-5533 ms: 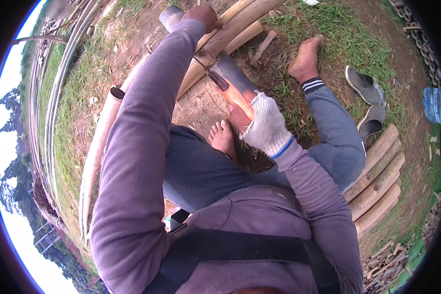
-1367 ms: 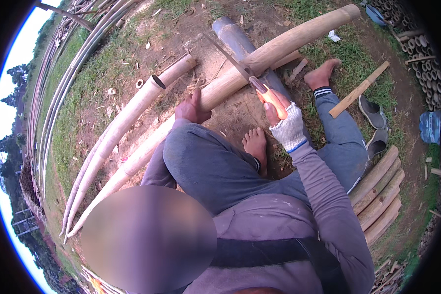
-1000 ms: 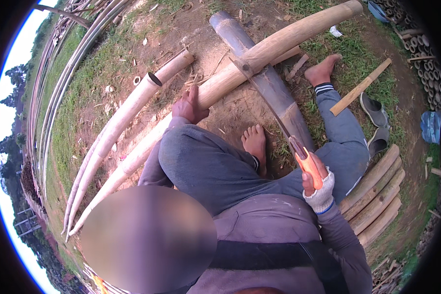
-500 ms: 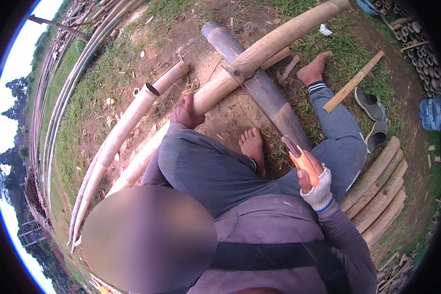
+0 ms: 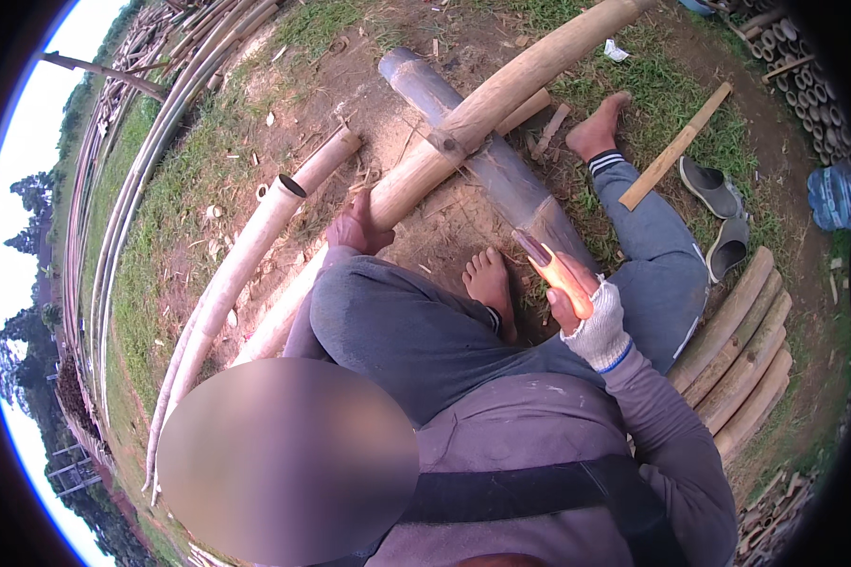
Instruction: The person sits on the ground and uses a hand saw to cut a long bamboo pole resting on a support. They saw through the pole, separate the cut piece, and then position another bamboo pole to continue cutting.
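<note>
A long pale bamboo pole (image 5: 529,77) lies slantwise across a thicker, darker bamboo log (image 5: 511,180) on the ground. My left hand (image 5: 357,230) is wrapped on the pale pole just left of the crossing, steadying against it beside my bent knee. My right hand (image 5: 581,307), in a white knit glove with bare fingertips, is closed round the orange handle of a hand saw (image 5: 565,280). The saw points up and left toward the crossing; its blade is thin and hard to make out. A dark notch or knot (image 5: 447,145) shows on the pale pole at the crossing.
Cut bamboo lengths (image 5: 246,227) lie to the left, and split pieces (image 5: 733,350) at the right. A flat bamboo slat (image 5: 676,146) rests by my outstretched leg, near dark shoes (image 5: 714,189). Beyond are a blue water jug (image 5: 834,198) and stacked bamboo tubes (image 5: 808,90).
My right hand has moved slightly up and left with the saw, toward the crossing. My left hand stays on the pale pole. The whole view has shifted a little.
</note>
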Demonstrator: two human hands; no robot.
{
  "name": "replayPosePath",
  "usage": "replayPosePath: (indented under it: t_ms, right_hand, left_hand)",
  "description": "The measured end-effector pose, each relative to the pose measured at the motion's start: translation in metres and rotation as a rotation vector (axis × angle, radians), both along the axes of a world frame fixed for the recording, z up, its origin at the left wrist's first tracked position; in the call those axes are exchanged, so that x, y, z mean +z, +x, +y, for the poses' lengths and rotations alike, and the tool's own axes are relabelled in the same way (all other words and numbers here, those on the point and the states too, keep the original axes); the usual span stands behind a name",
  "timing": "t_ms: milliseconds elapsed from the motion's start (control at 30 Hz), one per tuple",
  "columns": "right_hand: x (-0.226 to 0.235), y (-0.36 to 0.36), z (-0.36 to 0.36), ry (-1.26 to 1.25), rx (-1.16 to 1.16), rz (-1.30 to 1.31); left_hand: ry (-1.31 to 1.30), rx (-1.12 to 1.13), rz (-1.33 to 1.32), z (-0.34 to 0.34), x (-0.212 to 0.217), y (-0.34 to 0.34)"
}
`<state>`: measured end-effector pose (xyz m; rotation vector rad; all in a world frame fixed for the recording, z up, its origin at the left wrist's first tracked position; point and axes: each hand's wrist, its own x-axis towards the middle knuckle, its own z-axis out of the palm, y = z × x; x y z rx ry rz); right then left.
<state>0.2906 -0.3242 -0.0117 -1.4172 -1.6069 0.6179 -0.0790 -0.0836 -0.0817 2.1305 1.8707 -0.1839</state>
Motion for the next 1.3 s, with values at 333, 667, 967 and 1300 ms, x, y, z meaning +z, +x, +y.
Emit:
replayPosePath:
  t_ms: [333, 667, 967, 1300]
  right_hand:
    - [-0.011, -0.049, 0.150, 0.094, -0.147, -0.032]
    - [0.014, 0.008, -0.045, -0.034, -0.051, 0.035]
    - [-0.018, -0.047, 0.140, -0.032, -0.160, -0.030]
    - [-0.010, -0.008, 0.000, -0.049, -0.058, 0.163]
  left_hand:
    - [0.026, -0.056, 0.000, 0.016, -0.006, 0.017]
    - [0.069, -0.053, 0.002, 0.003, -0.019, -0.006]
    - [0.047, -0.083, -0.008, 0.011, -0.009, 0.015]
    - [0.052, -0.068, -0.003, 0.007, -0.015, 0.006]
